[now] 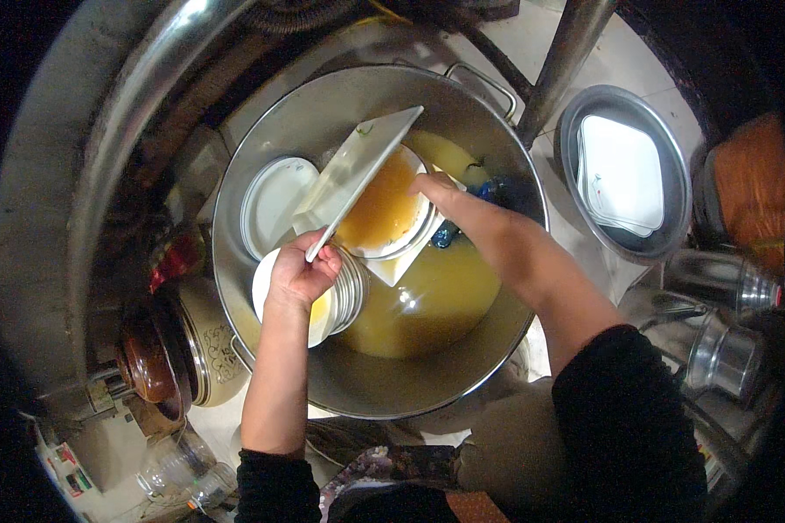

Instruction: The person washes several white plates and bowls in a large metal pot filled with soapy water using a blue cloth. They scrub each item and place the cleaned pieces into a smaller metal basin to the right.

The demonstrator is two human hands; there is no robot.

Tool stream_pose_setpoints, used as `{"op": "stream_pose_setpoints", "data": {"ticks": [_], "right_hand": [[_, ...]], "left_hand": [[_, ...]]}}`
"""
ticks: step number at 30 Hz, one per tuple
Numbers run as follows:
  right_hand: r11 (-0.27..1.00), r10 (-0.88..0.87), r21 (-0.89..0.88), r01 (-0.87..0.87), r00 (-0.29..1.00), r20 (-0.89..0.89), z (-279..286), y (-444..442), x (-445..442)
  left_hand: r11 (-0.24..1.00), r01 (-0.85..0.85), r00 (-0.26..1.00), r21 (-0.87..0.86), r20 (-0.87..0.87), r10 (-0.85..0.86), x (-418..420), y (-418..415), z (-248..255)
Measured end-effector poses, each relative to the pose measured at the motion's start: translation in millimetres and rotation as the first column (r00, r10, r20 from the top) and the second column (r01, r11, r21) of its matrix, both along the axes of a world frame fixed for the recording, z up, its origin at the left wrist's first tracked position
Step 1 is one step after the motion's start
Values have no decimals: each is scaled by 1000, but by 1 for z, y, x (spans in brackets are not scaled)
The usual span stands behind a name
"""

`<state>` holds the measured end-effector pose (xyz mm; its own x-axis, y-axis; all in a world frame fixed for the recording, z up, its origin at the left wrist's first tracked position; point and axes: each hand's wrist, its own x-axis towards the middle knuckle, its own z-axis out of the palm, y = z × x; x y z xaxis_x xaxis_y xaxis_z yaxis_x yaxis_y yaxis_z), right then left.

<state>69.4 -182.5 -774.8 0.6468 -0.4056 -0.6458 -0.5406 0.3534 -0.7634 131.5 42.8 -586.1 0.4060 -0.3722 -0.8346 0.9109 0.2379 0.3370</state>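
My left hand (304,268) grips a white rectangular plate (360,173) by its near edge. The plate is tilted steeply, with a green scrap stuck near its far end. Beside it, my right hand (441,189) touches the rim of a round white dish (383,202) that holds orange-brown liquid; part of that hand's fingers is hidden. Under this dish are more dishes and the corner of a square white plate (396,267). Below my left hand, a stack of round white bowls (350,294) leans in a large metal pot (418,386). Cloudy yellowish water (425,307) covers the pot's bottom.
Round white plates (281,202) rest against the pot's left wall. Dark blue objects (443,234) lie partly in the water. A metal basin (569,163) with stacked square plates (621,173) stands at right. Around the pot are a lidded crock (203,346), plastic bottles (180,464) and metal pots (726,353).
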Motion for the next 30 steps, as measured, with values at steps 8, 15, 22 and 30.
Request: {"op": "stream_pose_setpoints", "data": {"ticks": [8,15,22,30], "right_hand": [[954,-271,150,258,960,68,25,9,-2],[969,-240,48,243,969,-64,102,25,-24],[986,-165,-54,156,955,-246,149,10,-110],[990,-110,50,130,949,-294,216,19,-133]], "left_hand": [[998,16,1000,-56,-7,-17,-2,10,-2],[996,39,999,-79,1,-39,-5,19,-17],[990,140,988,17,57,-141,-11,-6,-47],[965,34,957,262,271,-107,-36,-19,-90]]}}
